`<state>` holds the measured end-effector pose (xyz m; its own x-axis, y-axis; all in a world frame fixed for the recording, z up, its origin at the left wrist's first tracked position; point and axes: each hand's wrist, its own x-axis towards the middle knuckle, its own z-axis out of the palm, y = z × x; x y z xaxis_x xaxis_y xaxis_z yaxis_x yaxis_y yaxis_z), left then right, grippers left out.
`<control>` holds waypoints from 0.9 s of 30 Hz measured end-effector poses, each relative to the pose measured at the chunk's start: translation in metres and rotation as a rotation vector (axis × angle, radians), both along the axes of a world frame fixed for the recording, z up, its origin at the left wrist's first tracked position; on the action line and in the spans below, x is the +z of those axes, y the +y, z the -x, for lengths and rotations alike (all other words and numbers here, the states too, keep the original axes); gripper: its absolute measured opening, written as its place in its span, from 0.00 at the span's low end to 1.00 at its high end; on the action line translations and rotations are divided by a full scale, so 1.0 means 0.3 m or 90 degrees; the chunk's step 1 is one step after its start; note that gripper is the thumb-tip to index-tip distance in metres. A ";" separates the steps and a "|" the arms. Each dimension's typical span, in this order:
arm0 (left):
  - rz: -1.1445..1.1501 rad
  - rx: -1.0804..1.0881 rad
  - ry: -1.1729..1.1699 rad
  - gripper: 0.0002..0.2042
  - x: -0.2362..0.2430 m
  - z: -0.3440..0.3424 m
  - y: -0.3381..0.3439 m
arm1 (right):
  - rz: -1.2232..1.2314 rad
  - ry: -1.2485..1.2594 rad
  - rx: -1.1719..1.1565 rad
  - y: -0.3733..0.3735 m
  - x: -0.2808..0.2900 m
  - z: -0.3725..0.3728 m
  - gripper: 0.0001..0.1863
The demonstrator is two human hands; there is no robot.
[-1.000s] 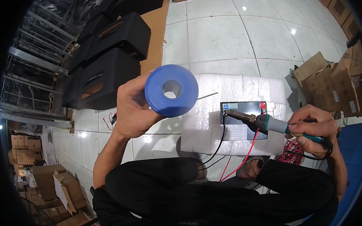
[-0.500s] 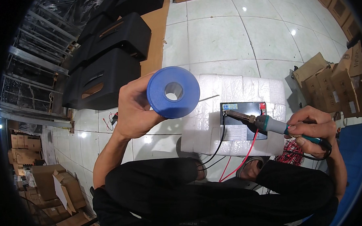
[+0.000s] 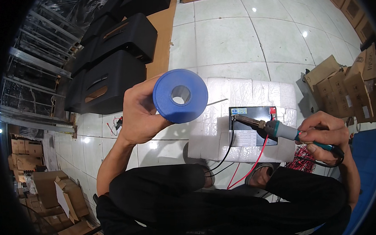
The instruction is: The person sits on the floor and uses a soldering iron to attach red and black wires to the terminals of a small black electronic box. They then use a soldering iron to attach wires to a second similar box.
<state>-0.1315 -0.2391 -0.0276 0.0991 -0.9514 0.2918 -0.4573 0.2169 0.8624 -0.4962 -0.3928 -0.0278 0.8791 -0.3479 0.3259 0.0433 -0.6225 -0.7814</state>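
Note:
My left hand (image 3: 141,111) is closed around a blue spool of solder wire (image 3: 166,89), held up left of the foam block. A short end of wire (image 3: 217,102) sticks out from behind the spool toward the right. My right hand (image 3: 325,135) grips a soldering iron (image 3: 286,131) by its grey and green handle. Its tip reaches the upper left corner of a black battery (image 3: 246,126), at the terminal where a black wire (image 3: 230,146) joins. A red wire (image 3: 260,160) runs from the right side of the battery, below a red terminal (image 3: 272,110). Under the battery lies a white foam block (image 3: 208,139).
Black plastic housings (image 3: 114,78) stand on cardboard at the left, beside metal racking (image 3: 39,60). Open cardboard boxes (image 3: 344,90) sit at the right. A bundle of red and black wire (image 3: 301,160) lies by the foam's lower right. Further cartons (image 3: 67,196) are at lower left.
Almost nothing differs. The blue spool in my left hand has tilted very slightly; the soldering iron stays at the same corner of the battery.

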 end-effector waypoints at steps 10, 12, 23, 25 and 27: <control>0.000 -0.012 0.023 0.27 0.001 0.000 0.001 | 0.011 0.018 -0.012 0.003 0.005 0.002 0.17; -0.001 -0.015 0.019 0.27 0.002 -0.001 0.000 | 0.003 0.023 -0.013 0.004 0.006 0.002 0.16; -0.009 -0.011 0.030 0.26 0.010 0.011 0.000 | 0.005 0.036 0.002 0.000 0.020 0.000 0.16; -0.009 -0.010 0.024 0.26 0.013 0.012 -0.001 | 0.002 0.038 0.003 0.001 0.019 0.001 0.16; -0.005 -0.018 0.025 0.25 0.015 0.012 -0.003 | 0.004 0.037 0.000 0.002 0.019 0.001 0.16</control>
